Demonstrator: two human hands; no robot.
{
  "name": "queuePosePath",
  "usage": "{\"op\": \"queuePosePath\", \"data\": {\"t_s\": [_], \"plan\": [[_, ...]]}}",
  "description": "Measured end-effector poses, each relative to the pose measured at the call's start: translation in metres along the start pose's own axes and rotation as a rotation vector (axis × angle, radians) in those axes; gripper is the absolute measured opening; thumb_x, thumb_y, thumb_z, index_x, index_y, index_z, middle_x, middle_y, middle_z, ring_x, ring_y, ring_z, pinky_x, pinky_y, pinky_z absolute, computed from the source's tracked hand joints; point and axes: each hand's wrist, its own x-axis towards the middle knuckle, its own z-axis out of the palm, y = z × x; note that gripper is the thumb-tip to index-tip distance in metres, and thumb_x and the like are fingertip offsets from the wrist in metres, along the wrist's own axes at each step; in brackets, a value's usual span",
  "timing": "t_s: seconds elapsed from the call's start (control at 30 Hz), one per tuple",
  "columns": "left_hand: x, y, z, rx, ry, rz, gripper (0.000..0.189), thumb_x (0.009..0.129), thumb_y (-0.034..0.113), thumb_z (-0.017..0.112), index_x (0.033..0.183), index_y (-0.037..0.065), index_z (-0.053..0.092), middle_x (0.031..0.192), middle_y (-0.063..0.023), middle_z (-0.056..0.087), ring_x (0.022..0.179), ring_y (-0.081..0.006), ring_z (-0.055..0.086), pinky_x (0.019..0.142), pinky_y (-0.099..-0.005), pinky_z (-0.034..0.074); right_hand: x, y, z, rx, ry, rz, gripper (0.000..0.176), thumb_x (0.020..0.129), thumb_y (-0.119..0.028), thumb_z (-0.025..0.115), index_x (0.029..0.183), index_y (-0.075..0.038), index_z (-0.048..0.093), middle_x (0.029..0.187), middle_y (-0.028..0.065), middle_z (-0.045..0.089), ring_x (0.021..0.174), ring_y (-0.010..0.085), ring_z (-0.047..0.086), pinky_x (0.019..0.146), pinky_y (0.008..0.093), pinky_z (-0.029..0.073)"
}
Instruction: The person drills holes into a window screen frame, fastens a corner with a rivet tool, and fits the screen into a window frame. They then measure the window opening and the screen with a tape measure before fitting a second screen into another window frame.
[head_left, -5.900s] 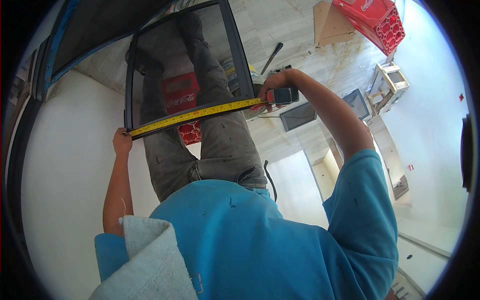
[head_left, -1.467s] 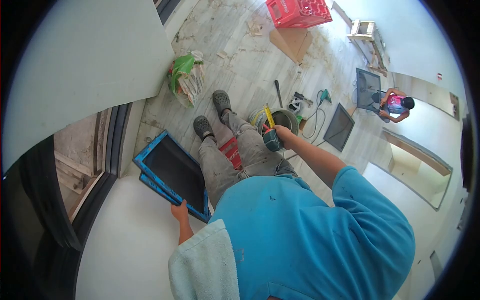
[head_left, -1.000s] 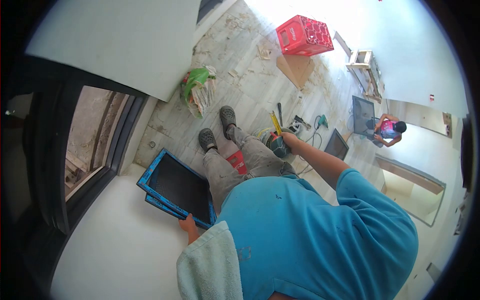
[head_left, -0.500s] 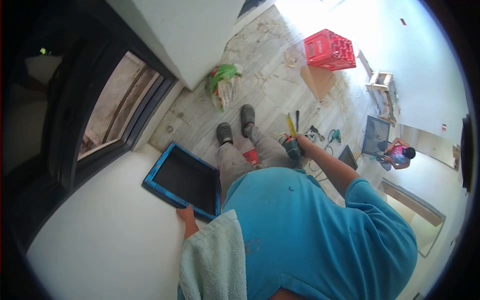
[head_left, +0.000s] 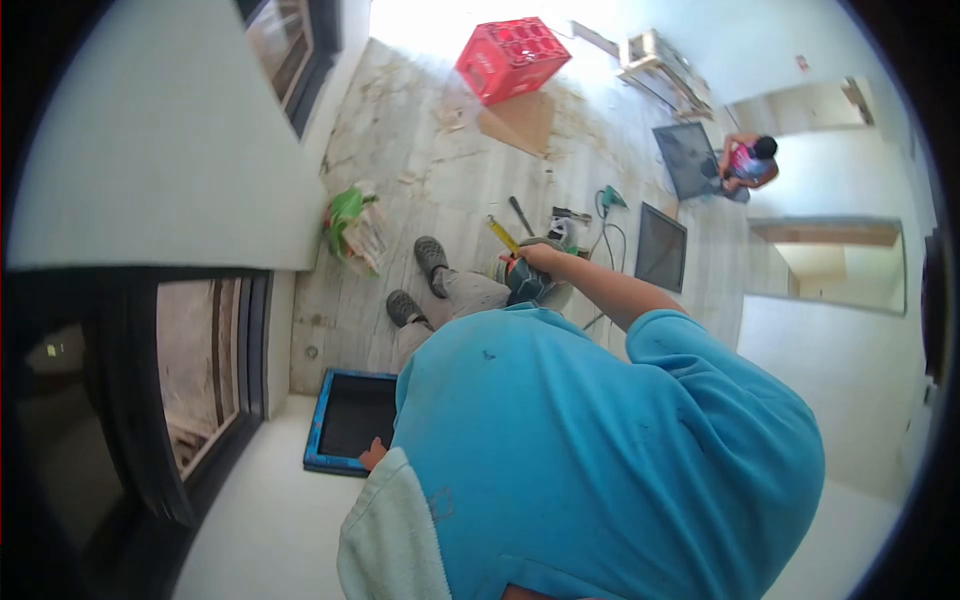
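My right hand is closed on a tape measure, whose yellow blade sticks out past my fingers toward the floor. Just below that hand is a dark teal and black object, partly covered by it. My left hand grips the near edge of a dark panel with a blue-covered frame. The panel lies at my left side against the white surface, its right part hidden by my shirt. A pale towel hangs over my left arm.
A bag with green plastic lies by my shoes. Beyond are a red crate on cardboard, a black-handled tool, a corded green tool and a dark-framed panel. Another person sits beside a grey panel.
My view has turned, so the room has swung round and shifted left. My torso now covers more of the blue-framed panel. Both hands keep their holds.
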Motion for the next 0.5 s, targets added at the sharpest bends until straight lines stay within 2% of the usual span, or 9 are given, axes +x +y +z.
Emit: {"op": "queuePosePath", "data": {"t_s": [0.03,0.07,0.1,0.17,0.27,0.37,0.43,0.5], "plan": [[0.012,0.021,0.0,-0.106,-0.31,0.103,0.044,0.071,0.029,0.071,0.091,-0.008,0.059,0.078,-0.0122,0.06,0.073,-0.0242,0.058,0.07,-0.0347,0.049,-0.004,0.003,-0.003,-0.11,0.055,-0.008,0.04,0.081,-0.032,0.054,0.104,-0.001,0.061,0.1,0.0132,0.062,0.084,0.0226,0.062,0.071,0.0365,0.048],[0.015,0.057,-0.014,-0.259,-0.519,0.216,0.037,0.073,0.026,0.069,0.09,-0.006,0.059,0.077,-0.0101,0.06,0.069,-0.0216,0.057,0.066,-0.0327,0.048,-0.012,0.005,-0.005,-0.221,0.105,-0.01,0.045,0.08,-0.034,0.055,0.108,0.0,0.061,0.105,0.0151,0.061,0.09,0.0236,0.061,0.074,0.0375,0.047],[-0.013,0.128,-0.066,-0.398,-0.702,0.324,0.03,0.076,0.023,0.068,0.088,-0.003,0.06,0.076,-0.008,0.06,0.065,-0.019,0.056,0.063,-0.0306,0.047,-0.021,0.002,-0.006,-0.206,0.089,0.002,0.048,0.08,-0.035,0.056,0.11,0.001,0.06,0.108,0.0161,0.06,0.093,0.0242,0.06,0.076,0.0381,0.046],[-0.041,0.217,-0.111,-0.407,-0.966,0.489,0.017,0.081,0.017,0.064,0.086,0.001,0.062,0.073,-0.0038,0.061,0.058,-0.0137,0.054,0.055,-0.0266,0.045,-0.039,0.004,-0.011,-0.173,0.053,0.014,0.053,0.079,-0.037,0.056,0.115,0.002,0.058,0.116,0.0182,0.057,0.099,0.0252,0.057,0.079,0.0395,0.044],[-0.049,0.302,-0.107,-0.224,-1.28,0.618,0.013,0.081,0.015,0.064,0.085,0.003,0.062,0.075,-0.0007,0.061,0.057,-0.0114,0.053,0.053,-0.0261,0.044,-0.023,0.023,-0.017,-0.053,0.08,-0.005,0.053,0.077,-0.038,0.056,0.113,0.001,0.06,0.114,0.0173,0.058,0.097,0.0255,0.058,0.078,0.0393,0.045],[-0.077,0.378,-0.123,0.146,-1.516,0.66,0.016,0.081,0.017,0.064,0.088,0.003,0.063,0.078,-0.0008,0.062,0.061,-0.0107,0.054,0.056,-0.0272,0.045,-0.012,0.031,-0.025,0.071,0.055,0.018,0.052,0.077,-0.038,0.056,0.113,0.0,0.06,0.11,0.0164,0.059,0.094,0.0242,0.059,0.077,0.0391,0.046],[-0.119,0.417,-0.165,0.088,-1.52,0.601,0.017,0.082,0.018,0.063,0.088,0.002,0.063,0.078,-0.0012,0.062,0.062,-0.0114,0.054,0.056,-0.028,0.045,0.002,0.039,-0.03,0.157,0.039,0.038,0.05,0.078,-0.038,0.056,0.112,-0.001,0.061,0.107,0.0156,0.06,0.092,0.0232,0.059,0.075,0.0386,0.046],[-0.128,0.444,-0.164,0.178,-1.504,0.651,0.018,0.081,0.018,0.063,0.088,0.001,0.063,0.078,-0.0023,0.062,0.063,-0.012,0.055,0.057,-0.0284,0.045,0.02,0.043,-0.038,0.231,0.04,0.048,0.048,0.078,-0.037,0.057,0.111,-0.003,0.061,0.104,0.0145,0.061,0.09,0.022,0.059,0.074,0.0379,0.046]]}}
